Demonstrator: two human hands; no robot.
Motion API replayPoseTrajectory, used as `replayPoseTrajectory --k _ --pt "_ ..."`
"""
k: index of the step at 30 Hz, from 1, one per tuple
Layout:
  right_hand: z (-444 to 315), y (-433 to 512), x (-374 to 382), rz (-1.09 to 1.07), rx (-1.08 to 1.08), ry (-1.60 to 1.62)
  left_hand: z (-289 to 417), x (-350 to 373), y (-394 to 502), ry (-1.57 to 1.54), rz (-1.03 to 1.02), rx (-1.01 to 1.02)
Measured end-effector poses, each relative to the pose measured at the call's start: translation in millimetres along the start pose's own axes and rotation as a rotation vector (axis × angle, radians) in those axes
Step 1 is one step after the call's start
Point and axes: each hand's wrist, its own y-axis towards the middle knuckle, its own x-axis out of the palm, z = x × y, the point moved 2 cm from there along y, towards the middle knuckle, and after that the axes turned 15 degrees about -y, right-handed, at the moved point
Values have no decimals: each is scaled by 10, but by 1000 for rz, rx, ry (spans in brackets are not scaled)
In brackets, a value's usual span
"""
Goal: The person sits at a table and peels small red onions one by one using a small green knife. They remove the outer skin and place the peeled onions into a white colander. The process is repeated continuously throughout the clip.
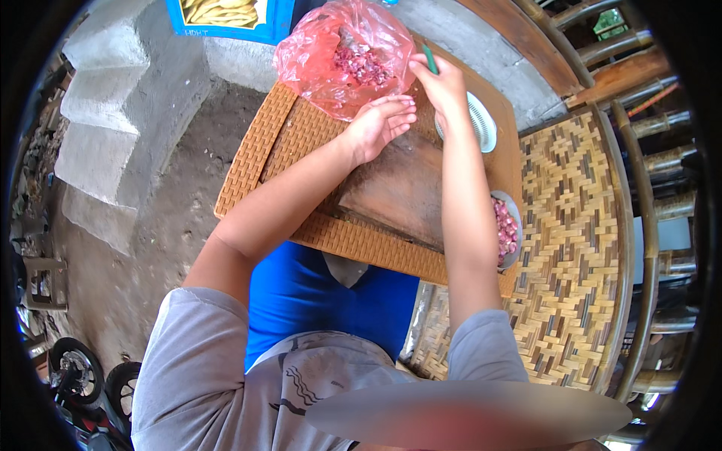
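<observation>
My left hand is palm up over the table, fingers stretched out, with nothing visible in it. It is just below a translucent red plastic bag that lies open with reddish-purple peelings inside, likely from shallots. In my right hand is a green handle, probably a knife's; its blade cannot be made out. Partly behind my right wrist sits a pale slotted plastic basket. A worn wooden board lies below both hands. Beside my right forearm, a bowl holds small pinkish shallots.
The brown woven-pattern table stands before my knees. A blue box is beyond it, near a concrete wall. Woven bamboo matting and a bamboo railing run along the right. Concrete steps and motorcycle wheels are left.
</observation>
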Motion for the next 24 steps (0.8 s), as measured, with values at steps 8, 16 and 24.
replayPoseTrajectory --k 8,16,24 --pt "290 -864 -343 -165 42 -43 -12 -21 36 -5 2 11" --pt "424 -1080 -242 -184 4 -119 -43 -43 34 12 -4 19" --pt "344 -1123 -292 -72 -171 -259 -60 -30 25 19 -27 -23"
